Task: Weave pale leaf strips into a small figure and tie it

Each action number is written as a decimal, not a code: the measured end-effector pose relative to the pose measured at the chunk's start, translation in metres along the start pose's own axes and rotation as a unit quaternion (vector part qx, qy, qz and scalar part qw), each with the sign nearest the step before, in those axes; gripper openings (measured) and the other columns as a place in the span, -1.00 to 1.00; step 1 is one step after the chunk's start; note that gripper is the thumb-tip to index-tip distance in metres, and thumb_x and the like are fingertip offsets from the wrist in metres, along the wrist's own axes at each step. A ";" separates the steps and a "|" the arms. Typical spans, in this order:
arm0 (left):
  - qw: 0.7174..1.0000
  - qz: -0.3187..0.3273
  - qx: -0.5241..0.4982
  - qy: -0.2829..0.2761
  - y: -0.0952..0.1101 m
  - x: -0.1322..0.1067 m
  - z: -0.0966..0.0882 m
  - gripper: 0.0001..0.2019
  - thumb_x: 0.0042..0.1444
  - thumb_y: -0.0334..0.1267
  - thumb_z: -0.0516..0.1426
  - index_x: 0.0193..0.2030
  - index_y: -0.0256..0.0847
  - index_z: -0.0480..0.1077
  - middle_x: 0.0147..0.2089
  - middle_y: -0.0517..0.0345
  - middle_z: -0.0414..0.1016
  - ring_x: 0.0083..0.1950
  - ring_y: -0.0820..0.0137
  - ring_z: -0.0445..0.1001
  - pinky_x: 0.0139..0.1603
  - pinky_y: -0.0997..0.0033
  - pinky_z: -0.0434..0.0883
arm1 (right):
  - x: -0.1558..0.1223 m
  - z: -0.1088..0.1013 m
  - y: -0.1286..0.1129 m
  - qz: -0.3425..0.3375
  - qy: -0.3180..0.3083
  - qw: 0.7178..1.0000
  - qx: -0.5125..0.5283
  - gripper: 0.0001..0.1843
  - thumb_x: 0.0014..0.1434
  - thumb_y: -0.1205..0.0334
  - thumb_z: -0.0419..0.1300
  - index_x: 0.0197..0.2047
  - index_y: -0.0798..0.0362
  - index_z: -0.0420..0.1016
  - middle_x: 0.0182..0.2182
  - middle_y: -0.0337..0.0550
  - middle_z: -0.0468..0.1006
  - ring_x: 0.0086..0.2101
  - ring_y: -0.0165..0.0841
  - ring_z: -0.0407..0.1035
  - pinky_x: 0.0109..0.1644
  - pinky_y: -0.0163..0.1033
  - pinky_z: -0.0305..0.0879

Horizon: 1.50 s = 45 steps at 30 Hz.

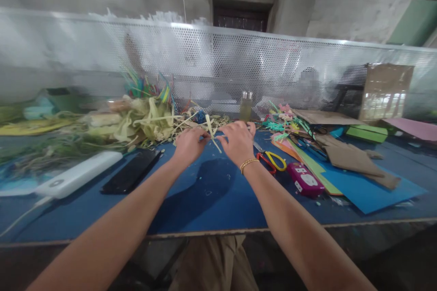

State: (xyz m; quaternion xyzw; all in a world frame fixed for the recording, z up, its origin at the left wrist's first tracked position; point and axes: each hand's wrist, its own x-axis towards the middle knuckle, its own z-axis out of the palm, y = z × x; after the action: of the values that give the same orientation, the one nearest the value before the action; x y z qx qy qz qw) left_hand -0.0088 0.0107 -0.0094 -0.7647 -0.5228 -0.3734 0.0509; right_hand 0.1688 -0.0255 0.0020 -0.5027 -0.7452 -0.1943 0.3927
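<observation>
Over the blue table (235, 211), both arms reach ahead. My left hand (190, 145) pinches a pale strip (217, 146) between thumb and finger; it slants through the gap between my hands. My right hand (238, 140), fingers bent, is just beside it; cannot tell whether its fingertips grip. Gold bracelet (249, 164) at that wrist. To the right: scissors (268, 156) with red and yellow loops, purple box (305, 178), blue sheet (368, 193). To the left: black phone (131, 172), white corded device (82, 173). Beyond: pale leafy heap (150, 120), then a bottle (246, 108) before a perforated metal screen (198, 57).
</observation>
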 end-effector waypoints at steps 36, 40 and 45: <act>0.877 -0.134 -0.461 -0.015 0.022 -0.007 0.018 -0.74 -0.07 -0.11 0.26 -0.27 -0.21 0.53 -0.28 0.09 0.59 -0.23 0.32 0.49 -0.18 0.31 0.38 | 0.000 0.036 0.000 0.290 -0.022 0.828 0.480 -0.81 -0.04 0.12 0.17 -0.55 0.06 0.42 -0.64 -0.36 0.30 -0.55 -0.48 0.12 -0.45 -0.35 0.06; 0.873 -0.149 -0.464 -0.014 0.022 -0.007 0.016 -0.76 -0.08 -0.13 0.26 -0.29 -0.20 0.53 -0.33 0.12 0.58 -0.29 0.36 0.46 -0.28 0.37 0.35 | 0.000 0.036 -0.001 0.288 -0.029 0.830 0.477 -0.81 -0.04 0.12 0.17 -0.54 0.06 0.41 -0.63 -0.36 0.31 -0.54 -0.48 0.14 -0.44 -0.36 0.07; 0.865 -0.145 -0.480 -0.016 0.023 -0.006 0.015 -0.75 -0.10 -0.12 0.27 -0.30 -0.22 0.52 -0.38 0.15 0.54 -0.37 0.40 0.40 -0.35 0.40 0.30 | 0.000 0.034 -0.002 0.284 -0.026 0.830 0.480 -0.80 -0.03 0.11 0.16 -0.53 0.06 0.42 -0.63 -0.36 0.31 -0.55 -0.48 0.13 -0.44 -0.35 0.08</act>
State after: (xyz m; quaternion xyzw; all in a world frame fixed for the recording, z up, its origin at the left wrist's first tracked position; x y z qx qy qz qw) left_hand 0.0173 0.0026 -0.0171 -0.6161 -0.3849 -0.5688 -0.3857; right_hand 0.1534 -0.0028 -0.0190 -0.4454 -0.5794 0.3208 0.6025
